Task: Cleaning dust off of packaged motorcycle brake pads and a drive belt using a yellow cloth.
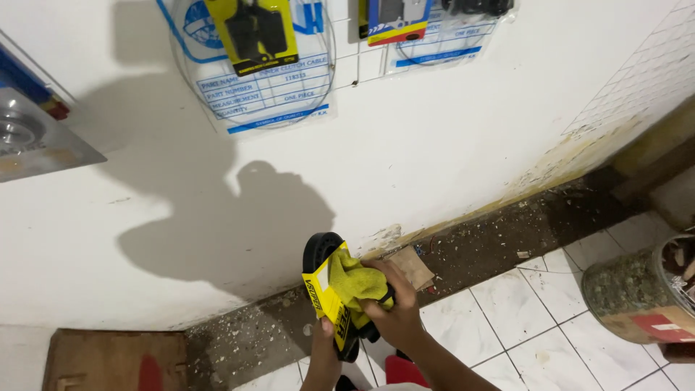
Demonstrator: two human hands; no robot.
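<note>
Low in the middle of the head view I hold a black rubber part with a yellow printed sleeve around it. My left hand grips it from below, at its lower end. My right hand presses a yellow-green cloth against the part's right side, fingers curled over the cloth. The part's black rounded top sticks out above the sleeve, close to the white wall.
Packaged spare parts hang on the wall above. A dirty strip of bare floor runs along the wall, with white tiles nearer me. A cylindrical container lies at right, a brown board at lower left.
</note>
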